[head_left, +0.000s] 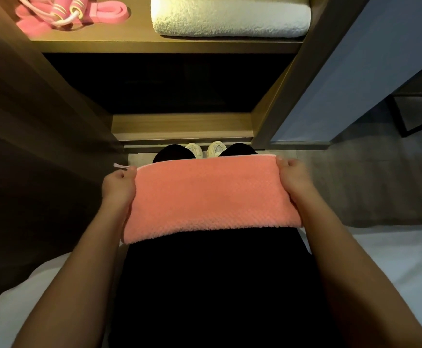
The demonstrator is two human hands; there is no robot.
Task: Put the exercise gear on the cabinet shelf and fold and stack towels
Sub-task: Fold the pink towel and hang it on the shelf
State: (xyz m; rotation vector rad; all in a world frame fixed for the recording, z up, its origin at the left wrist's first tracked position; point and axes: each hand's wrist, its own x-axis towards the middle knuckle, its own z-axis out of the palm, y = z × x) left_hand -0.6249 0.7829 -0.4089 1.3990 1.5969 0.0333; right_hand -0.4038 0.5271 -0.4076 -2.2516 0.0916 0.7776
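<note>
Two hands hold one folded pink towel [205, 197] by its short ends: the left hand [119, 184] has its fingers curled round the left end, and the right hand [292, 179] grips the right end in the same way, thumb on top and fingers tucked under the cloth. The towel stretches flat between the hands as a wide band, its near edge lying across the person's black-clad lap [212, 285]. A small white tag [120, 166] sticks out just beyond the left hand's knuckles. A white bed [380, 259] lies under both forearms. Just past the towel's far edge, between the hands, the toes of two pale shoes [205, 149] rest on the floor against the foot of the cabinet. Farther out and above the hands is the lit cabinet shelf [154, 43]. On it, beyond the left hand, lies a pink skipping rope [64, 8] with striped handles and a pale cord, resting partly over a flat pink resistance band [109, 11]. Beyond the right hand, on the same shelf and apart from the pink gear, sits a thick folded white towel [230, 18]. The lower compartment [167, 84] under that shelf is too dark to tell what it holds.
</note>
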